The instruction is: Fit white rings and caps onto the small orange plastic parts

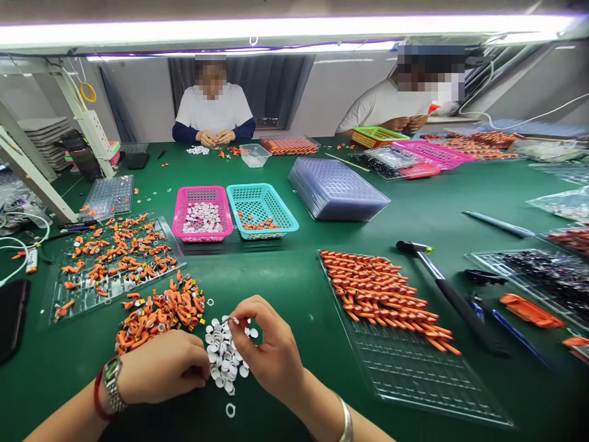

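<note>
Near the front edge of the green table (pixel 294 288), the person's right hand (pixel 269 353) pinches thumb and forefinger together over a small heap of white rings (pixel 225 356), apparently nipping 1 ring at the pile's top. The left hand (pixel 161 367), a watch on its wrist, rests curled at the pile's left side, fingers tucked under; I cannot tell whether it holds anything. Just behind it lies a pile of orange parts (pixel 159 313). 1 loose ring (pixel 230 410) sits alone nearer the front edge. To the right, a clear tray (pixel 414 362) carries rows of orange pieces. Mid-table stand a pink basket (pixel 202 215) and a teal basket (pixel 261 210). 2 other people sit at the far edge.
</note>
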Tool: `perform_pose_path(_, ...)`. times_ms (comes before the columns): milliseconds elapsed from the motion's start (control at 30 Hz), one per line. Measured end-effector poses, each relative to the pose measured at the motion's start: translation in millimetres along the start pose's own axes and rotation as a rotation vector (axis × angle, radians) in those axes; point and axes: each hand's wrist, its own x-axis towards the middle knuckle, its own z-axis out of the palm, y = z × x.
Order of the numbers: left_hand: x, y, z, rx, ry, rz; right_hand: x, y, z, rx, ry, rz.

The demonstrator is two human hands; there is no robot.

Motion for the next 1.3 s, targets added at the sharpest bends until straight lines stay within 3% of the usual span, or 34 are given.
perform_pose_path(167, 2, -5, 0.5, 0.015, 0.098, -0.036, 1, -1, 0, -0.018, -0.01, 0.005)
perform_pose_path(300, 10, -11, 14.5, 0.05, 0.245, -0.092, 1, -1, -1, -0.038, -0.034, 0.008)
perform_pose_path(433, 15, -16, 26.9, 0.056, 0.306, -0.076, 1, -1, 0, -0.037, -0.043, 0.014)
perform_pose_path(567, 15, -14, 24.5, -0.006, 0.371, -0.066, 0, 0, 1, -0.036, -0.049, 0.023)
perform_pose_path(867, 9, -3, 7.9, -0.359, 0.507, -0.125, -1, -1, 0, 0.134, -0.185, 0.203)
perform_pose_path(1067, 11, -5, 9.6, -0.876, 0.595, -0.113, -1, -1, 2, 0.143, -0.238, 0.186)
perform_pose_path(1300, 10, 0, 6.9, -0.975, 0.64, -0.136, -3, -2, 3, 0.149, -0.228, 0.164)
